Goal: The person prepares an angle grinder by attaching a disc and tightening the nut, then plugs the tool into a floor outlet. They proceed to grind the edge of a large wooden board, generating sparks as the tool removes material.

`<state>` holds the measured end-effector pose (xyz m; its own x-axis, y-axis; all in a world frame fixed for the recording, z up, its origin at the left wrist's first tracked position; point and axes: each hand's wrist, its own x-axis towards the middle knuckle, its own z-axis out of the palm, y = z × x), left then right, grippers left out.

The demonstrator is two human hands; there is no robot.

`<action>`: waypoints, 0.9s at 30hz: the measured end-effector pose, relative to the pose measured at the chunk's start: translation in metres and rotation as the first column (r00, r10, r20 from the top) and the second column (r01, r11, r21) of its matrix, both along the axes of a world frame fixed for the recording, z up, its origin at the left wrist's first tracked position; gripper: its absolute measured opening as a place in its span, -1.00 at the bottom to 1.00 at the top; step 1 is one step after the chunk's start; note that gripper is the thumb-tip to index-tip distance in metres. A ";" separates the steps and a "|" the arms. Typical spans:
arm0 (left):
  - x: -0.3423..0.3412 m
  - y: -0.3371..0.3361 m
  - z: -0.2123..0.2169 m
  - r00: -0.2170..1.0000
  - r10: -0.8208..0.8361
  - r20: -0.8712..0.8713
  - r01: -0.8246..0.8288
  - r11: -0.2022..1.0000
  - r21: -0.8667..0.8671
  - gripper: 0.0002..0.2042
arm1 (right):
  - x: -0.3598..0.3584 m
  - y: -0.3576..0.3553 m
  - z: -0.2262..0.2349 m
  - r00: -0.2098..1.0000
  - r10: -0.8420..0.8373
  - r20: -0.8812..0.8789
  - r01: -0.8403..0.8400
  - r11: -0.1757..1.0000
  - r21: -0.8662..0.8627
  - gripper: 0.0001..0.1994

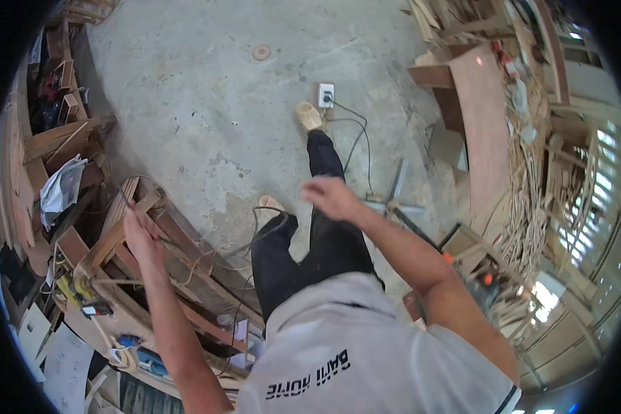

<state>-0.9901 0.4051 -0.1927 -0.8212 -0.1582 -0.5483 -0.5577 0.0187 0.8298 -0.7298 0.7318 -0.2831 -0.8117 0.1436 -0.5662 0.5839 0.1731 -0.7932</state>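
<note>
Over the bare wooden furniture frame (152,228), the left hand (139,234) grips its top rail; right hand (331,196) swings free, loosely open; trailing black cable (269,224) underfoot could trip

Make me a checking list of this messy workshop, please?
Surface: bare grey concrete floor, stained.
Job's things: wooden frame under the left hand.
Clutter: crumpled cloth, wood offcuts, papers at left.
Hands: left hand rests on the frame, fingers blurred; right hand raised, holding nothing.
Cables: black cord runs to a white floor socket.
Surroundings: brown board, bundled thin sticks at right.
</note>
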 end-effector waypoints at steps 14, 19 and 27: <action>0.218 0.050 -0.165 0.765 0.182 0.618 0.039 0.944 -0.327 -0.70 | -0.108 0.232 -0.477 0.743 -0.076 0.665 -0.300 0.850 0.432 -0.41; 0.219 0.089 -0.173 0.575 -0.075 0.815 0.386 0.903 -0.189 -0.64 | -0.127 0.237 -0.485 0.630 0.008 0.777 -0.444 0.824 0.352 -0.55; 0.198 0.099 -0.169 0.522 -0.089 0.848 0.326 0.940 -0.102 -0.67 | -0.075 0.174 -0.518 0.712 -0.392 0.583 0.026 0.844 0.536 -0.62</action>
